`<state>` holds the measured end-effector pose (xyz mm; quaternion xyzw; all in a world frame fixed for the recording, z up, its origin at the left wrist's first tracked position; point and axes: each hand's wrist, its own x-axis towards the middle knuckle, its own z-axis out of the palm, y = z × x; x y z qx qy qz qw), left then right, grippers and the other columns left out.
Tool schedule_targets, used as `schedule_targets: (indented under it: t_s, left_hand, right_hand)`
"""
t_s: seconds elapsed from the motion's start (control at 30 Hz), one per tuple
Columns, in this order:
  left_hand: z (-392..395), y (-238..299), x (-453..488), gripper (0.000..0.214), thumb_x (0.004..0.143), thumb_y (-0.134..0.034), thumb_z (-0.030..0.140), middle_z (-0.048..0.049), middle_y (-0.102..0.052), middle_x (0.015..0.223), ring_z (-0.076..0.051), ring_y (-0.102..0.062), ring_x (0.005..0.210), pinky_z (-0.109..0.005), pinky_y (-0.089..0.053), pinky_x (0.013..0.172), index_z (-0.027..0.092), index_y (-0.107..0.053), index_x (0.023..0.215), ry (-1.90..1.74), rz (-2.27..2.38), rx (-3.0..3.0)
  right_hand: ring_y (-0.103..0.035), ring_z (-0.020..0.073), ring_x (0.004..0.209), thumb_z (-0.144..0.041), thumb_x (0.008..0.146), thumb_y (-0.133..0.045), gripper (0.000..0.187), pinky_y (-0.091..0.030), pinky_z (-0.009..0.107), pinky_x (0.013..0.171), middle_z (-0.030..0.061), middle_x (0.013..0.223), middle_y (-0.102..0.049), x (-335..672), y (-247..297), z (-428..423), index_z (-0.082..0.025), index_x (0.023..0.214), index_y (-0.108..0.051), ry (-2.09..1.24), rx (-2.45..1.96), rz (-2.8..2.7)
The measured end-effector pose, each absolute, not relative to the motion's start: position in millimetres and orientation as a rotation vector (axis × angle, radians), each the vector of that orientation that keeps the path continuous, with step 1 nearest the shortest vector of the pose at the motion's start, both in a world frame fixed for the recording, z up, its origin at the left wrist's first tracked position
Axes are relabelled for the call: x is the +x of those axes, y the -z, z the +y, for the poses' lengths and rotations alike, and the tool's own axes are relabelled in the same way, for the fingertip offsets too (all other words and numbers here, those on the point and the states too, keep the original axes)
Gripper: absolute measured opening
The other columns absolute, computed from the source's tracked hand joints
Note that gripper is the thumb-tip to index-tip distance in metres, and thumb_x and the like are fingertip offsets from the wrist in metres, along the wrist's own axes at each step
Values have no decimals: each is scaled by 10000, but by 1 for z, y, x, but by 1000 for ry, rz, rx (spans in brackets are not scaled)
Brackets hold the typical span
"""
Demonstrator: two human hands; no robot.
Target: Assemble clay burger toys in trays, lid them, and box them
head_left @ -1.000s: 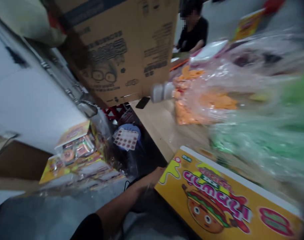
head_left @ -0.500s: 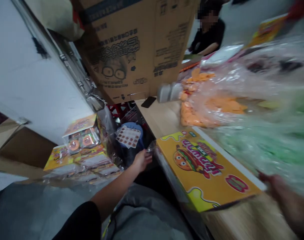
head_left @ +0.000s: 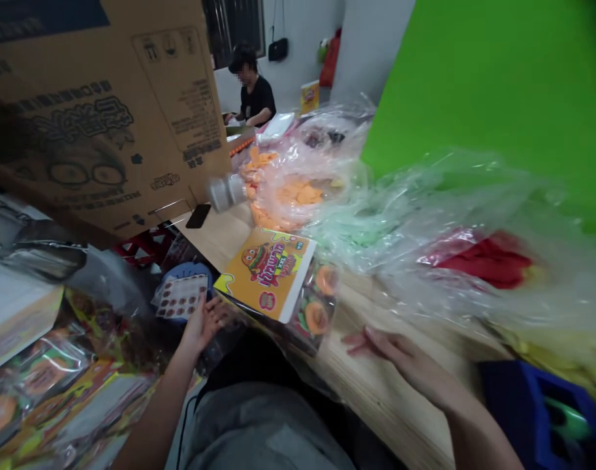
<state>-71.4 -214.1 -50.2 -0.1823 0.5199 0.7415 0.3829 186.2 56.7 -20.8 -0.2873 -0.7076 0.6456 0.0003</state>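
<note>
A yellow-orange display box (head_left: pixel 266 264) with a cartoon burger on its lid lies at an angle on the wooden table's near edge. Through its clear wrapped side show burger-shaped sweets (head_left: pixel 314 316). My left hand (head_left: pixel 205 320) is just off the box's left corner, fingers spread; whether a fingertip touches the wrap I cannot tell. Right of the box, my right hand (head_left: pixel 380 346) hovers over the table, slightly blurred, with its fingers apart and nothing in them. Beyond the left hand, a sheet of round stickers (head_left: pixel 183 296) rests on a blue stool (head_left: pixel 200 269).
Similar boxes (head_left: pixel 82 398) are stacked at lower left. A large carton (head_left: pixel 106 117) stands behind them. Plastic bags with orange pieces (head_left: pixel 298 191), green and red pieces (head_left: pixel 488 261) cover the table's back. A blue tape dispenser (head_left: pixel 517 405) sits right; a phone (head_left: pixel 198 216) lies left. Someone sits beyond (head_left: pixel 256 98).
My view has swung right. The display box has turned clockwise on the table, so its clear side now faces right. My right hand has come away from its edge; my left fingers have spread.
</note>
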Motion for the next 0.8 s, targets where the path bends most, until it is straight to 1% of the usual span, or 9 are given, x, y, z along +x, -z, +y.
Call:
schedule_targets:
  t_s: [0.1, 0.17, 0.23, 0.3, 0.37, 0.47, 0.6, 0.7, 0.8]
  left_hand:
    - [-206, 58, -60, 355, 957, -286, 391, -33, -645, 746, -148, -640, 644, -288, -519, 714, 194, -490, 1170, -1910, 1375, -573]
    - [-195, 63, -40, 369, 934, -338, 425, -74, -644, 768, -193, -649, 650, -362, -527, 708, 159, -504, 1128, -1839, 1357, -616]
    - [-182, 66, -21, 425, 911, -358, 482, -121, -651, 806, -242, -662, 696, -429, -526, 722, 130, -522, 1083, -1790, 1309, -625]
    - [-170, 64, -10, 479, 900, -338, 533, -135, -657, 829, -270, -668, 753, -466, -521, 752, 130, -540, 1059, -1795, 1273, -622]
    - [-161, 59, -8, 506, 901, -301, 555, -119, -667, 825, -278, -667, 805, -474, -516, 779, 148, -557, 1060, -1841, 1272, -626]
    - [-160, 52, -13, 506, 925, -237, 528, -86, -699, 893, -261, -662, 911, -435, -511, 843, 200, -580, 1102, -1976, 1298, -590]
    - [-172, 46, -16, 463, 927, -303, 492, -49, -727, 940, -250, -657, 977, -387, -507, 889, 217, -593, 1160, -2110, 1349, -494]
    - [-185, 40, -18, 451, 908, -377, 486, -45, -734, 910, -254, -666, 956, -398, -517, 877, 196, -595, 1175, -2144, 1403, -461]
    - [-214, 23, -27, 422, 880, -461, 472, -41, -729, 908, -253, -665, 947, -392, -528, 856, 190, -606, 1159, -2190, 1474, -462]
  right_hand:
    - [-625, 340, 1025, -806, 640, -492, 738, -382, 526, 1015, 167, 1055, -694, 156, 29, 83, -165, 943, -697, -1663, -1029, -2003]
    - [-539, 314, 1176, -808, 700, -399, 784, -349, 481, 1054, 146, 1275, -589, 123, 35, 98, -185, 1115, -633, -1658, -991, -1939]
    - [-489, 273, 1243, -756, 786, -322, 736, -329, 444, 1076, 102, 1366, -523, 91, 37, 108, -208, 1197, -592, -1753, -928, -1932]
    - [-539, 257, 1199, -703, 847, -249, 696, -385, 434, 1036, 95, 1280, -602, 68, 37, 111, -208, 1152, -631, -1900, -861, -1946]
    - [-628, 268, 1071, -679, 870, -211, 715, -457, 440, 961, 117, 1093, -704, 59, 35, 110, -179, 1038, -694, -2059, -794, -1969]
    - [-684, 285, 931, -683, 862, -251, 721, -466, 481, 938, 131, 923, -745, 65, 30, 99, -147, 938, -727, -2218, -722, -1988]
    - [-641, 259, 1055, -670, 872, -254, 666, -421, 455, 1003, 96, 1074, -715, 74, 26, 57, -201, 1076, -680, -2331, -615, -1900]
    - [-618, 251, 1105, -683, 874, -135, 737, -461, 433, 970, 101, 1165, -676, 74, 27, 12, -217, 1235, -577, -2437, -508, -1797]
    - [-580, 263, 1160, -718, 848, -162, 757, -451, 447, 987, 106, 1227, -639, 75, 21, -28, -223, 1315, -495, -2551, -380, -1690]
